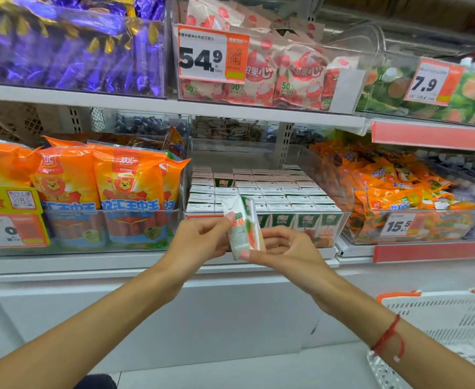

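Observation:
A small white, green and orange juice carton [243, 226] is held upright and slightly tilted in front of the lower shelf. My left hand [199, 240] pinches its upper left side with thumb and fingers. My right hand [284, 248] grips its lower right side, the thumb at the bottom corner. Directly behind it stands a clear bin [340, 197] packed with several rows of the same juice cartons [272, 192].
Orange sausage packs [124, 186] fill the bin at left, orange snack packets [399, 186] the bin at right. Purple candies [70, 49] and lychee sweets [295, 74] sit on the upper shelf. A white shopping basket [452, 332] is at lower right.

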`<state>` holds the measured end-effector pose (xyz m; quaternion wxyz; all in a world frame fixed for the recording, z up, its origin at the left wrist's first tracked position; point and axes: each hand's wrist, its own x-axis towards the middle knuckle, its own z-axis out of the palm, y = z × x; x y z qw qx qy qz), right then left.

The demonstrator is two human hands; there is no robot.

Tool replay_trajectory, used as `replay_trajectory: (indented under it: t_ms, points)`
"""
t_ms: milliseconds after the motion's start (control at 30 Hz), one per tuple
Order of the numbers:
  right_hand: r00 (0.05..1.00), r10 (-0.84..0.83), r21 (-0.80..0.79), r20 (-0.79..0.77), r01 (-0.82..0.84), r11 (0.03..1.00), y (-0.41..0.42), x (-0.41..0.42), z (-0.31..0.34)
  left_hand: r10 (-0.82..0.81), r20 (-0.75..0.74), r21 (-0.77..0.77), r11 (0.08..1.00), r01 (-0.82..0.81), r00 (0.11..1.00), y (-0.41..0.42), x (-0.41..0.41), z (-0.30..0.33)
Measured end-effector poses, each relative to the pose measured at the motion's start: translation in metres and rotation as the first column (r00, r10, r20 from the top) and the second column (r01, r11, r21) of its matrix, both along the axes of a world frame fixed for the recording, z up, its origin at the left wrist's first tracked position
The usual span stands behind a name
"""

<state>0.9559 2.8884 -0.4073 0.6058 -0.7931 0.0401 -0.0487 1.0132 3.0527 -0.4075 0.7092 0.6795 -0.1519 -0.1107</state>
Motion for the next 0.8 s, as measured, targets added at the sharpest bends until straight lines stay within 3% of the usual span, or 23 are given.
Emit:
replay_trajectory:
  t_ms: [100,167,300,467,633,800]
  points:
    - [0.978,-0.166,-0.193,0.130,0.189,0.963,0.013,0.000,-0.008,0.011,0.029,0.014,1.000,-0.011,1.000,-0.005,-0.002,-0.004]
    - [0.979,-0.136,-0.267,0.152,0.173,0.948,0.017,0.000,-0.010,0.009,0.033,0.005,1.000,-0.009,0.999,-0.004,-0.001,-0.003]
    - [0.999,0.035,-0.082,0.012,-0.034,0.996,0.006,0.000,0.002,-0.052,0.176,0.090,0.995,0.037,0.983,0.011,0.006,0.003]
    - [0.996,-0.039,0.169,0.085,0.024,0.985,-0.001,-0.003,0.009,-0.168,0.409,0.096,0.985,0.140,0.897,0.019,0.005,0.002]
    - [0.992,-0.040,0.178,0.116,0.019,0.984,-0.001,-0.005,0.007,-0.120,0.517,0.143,0.988,0.053,0.848,0.021,0.009,-0.004]
    - [0.988,-0.025,0.146,0.155,0.002,0.989,-0.003,-0.002,0.005,-0.124,0.510,0.198,0.980,0.024,0.851,0.020,0.010,-0.002]
